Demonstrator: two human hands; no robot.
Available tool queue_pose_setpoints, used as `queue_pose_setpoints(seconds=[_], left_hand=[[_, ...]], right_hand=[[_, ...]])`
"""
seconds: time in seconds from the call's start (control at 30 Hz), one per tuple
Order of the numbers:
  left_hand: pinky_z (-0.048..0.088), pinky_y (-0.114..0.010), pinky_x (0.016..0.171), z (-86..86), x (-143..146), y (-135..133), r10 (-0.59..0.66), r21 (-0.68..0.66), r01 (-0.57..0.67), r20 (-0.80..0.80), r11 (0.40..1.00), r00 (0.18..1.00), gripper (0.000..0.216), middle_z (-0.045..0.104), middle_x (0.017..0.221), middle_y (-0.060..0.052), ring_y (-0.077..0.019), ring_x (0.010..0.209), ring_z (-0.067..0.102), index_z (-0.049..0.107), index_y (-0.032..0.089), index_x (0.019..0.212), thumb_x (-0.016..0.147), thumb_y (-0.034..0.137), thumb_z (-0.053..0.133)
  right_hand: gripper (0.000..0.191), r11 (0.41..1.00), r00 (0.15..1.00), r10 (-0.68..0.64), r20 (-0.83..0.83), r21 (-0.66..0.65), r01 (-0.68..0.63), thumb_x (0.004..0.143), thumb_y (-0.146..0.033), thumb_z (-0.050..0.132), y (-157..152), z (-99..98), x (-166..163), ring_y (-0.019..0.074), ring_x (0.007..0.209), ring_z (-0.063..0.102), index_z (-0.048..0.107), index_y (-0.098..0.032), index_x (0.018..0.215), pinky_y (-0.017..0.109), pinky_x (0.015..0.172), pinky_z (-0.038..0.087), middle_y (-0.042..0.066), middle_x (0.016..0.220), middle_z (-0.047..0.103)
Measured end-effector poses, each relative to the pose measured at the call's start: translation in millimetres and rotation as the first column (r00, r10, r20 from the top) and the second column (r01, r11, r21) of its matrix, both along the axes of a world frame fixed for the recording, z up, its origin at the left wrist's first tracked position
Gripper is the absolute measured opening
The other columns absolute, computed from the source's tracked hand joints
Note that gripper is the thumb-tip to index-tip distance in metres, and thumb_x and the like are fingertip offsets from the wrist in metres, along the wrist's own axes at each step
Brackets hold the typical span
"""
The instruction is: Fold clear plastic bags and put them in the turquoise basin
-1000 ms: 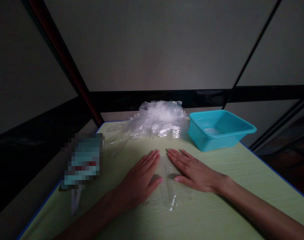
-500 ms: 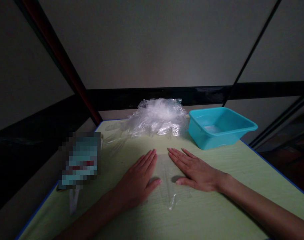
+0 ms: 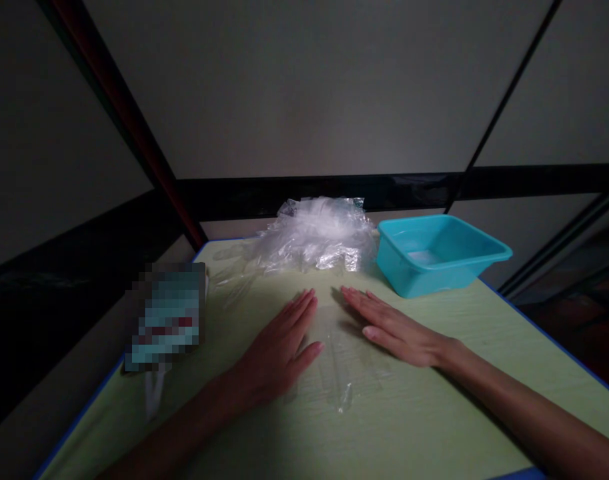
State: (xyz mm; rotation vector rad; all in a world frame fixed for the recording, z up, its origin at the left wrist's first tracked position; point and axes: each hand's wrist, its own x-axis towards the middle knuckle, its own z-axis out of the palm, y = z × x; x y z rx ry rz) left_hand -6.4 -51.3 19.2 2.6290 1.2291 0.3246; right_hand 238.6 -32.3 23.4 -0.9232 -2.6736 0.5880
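Note:
A clear plastic glove [image 3: 340, 373] lies flat on the green table [image 3: 424, 427] between my hands. My left hand [image 3: 277, 350] rests palm down on its left side, fingers stretched out and together. My right hand [image 3: 391, 327] is open too, fingers straight, its thumb side lifted a little off the plastic while the fingertips stay near the glove's far end. Neither hand grips anything.
A heap of clear plastic gloves [image 3: 317, 235] sits at the table's far edge. To its right stands a teal tub [image 3: 441, 257]. A blurred packet [image 3: 167, 313] lies at the left edge, with a plastic strip [image 3: 153, 397] hanging below it. Dark rails run behind the table.
My right hand has tilted up on its thumb side and slid slightly away along the glove. My left hand has barely moved.

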Motion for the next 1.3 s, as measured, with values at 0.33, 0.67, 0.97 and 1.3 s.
queue_pose_setpoints(seconds=[0.33,0.67,0.97,1.3], left_hand=[[0.013,-0.035,0.107,4.1,25,-18,-0.19,-0.065,0.182,-0.135,0.981,0.973,0.069,0.006,0.143,-0.015,-0.0201,0.131,0.003,0.016,0.006,0.135,0.083,0.046,0.038],[0.012,-0.04,0.106,8.7,21,-32,-0.238,-0.088,0.228,-0.129,0.97,0.963,0.068,0.008,0.144,-0.011,-0.023,0.131,0.003,0.019,0.015,0.136,0.081,0.046,0.044],[0.029,-0.041,0.101,5.6,13,-33,-0.04,0.063,0.038,0.026,0.997,0.999,0.053,0.029,0.138,-0.013,-0.0231,0.126,0.027,0.026,0.013,0.133,0.086,0.036,0.037],[0.044,-0.04,0.083,1.1,-2,-6,0.265,0.223,-0.272,0.062,0.936,0.962,0.04,0.062,0.102,-0.012,-0.0237,0.093,0.058,0.041,0.012,0.119,0.085,0.032,0.034]], right_hand=[[0.063,0.976,0.973,0.124,0.194,0.156,-0.155,0.09,-0.047,0.023,4,-10.0,-2,0.0189,0.131,0.004,0.013,-0.007,0.137,0.043,0.106,0.007,0.015,0.142,0.008],[0.065,0.979,0.971,0.124,0.206,0.134,-0.154,0.089,-0.048,0.027,3,-8.1,-3,0.0192,0.131,0.005,0.01,-0.009,0.137,0.042,0.106,0.007,0.014,0.142,0.012],[0.06,0.994,0.995,0.096,0.042,0.049,-0.098,0.09,-0.042,0.029,3,-5.3,0,0.0194,0.13,0.012,0.007,-0.013,0.138,0.042,0.106,0.011,0.012,0.143,0.014],[0.04,0.975,0.933,-0.211,-0.291,-0.129,0.18,0.091,-0.034,0.031,10,-2.7,1,0.0195,0.108,0.048,0.036,-0.017,0.126,0.039,0.094,0.036,0.008,0.115,0.055]])
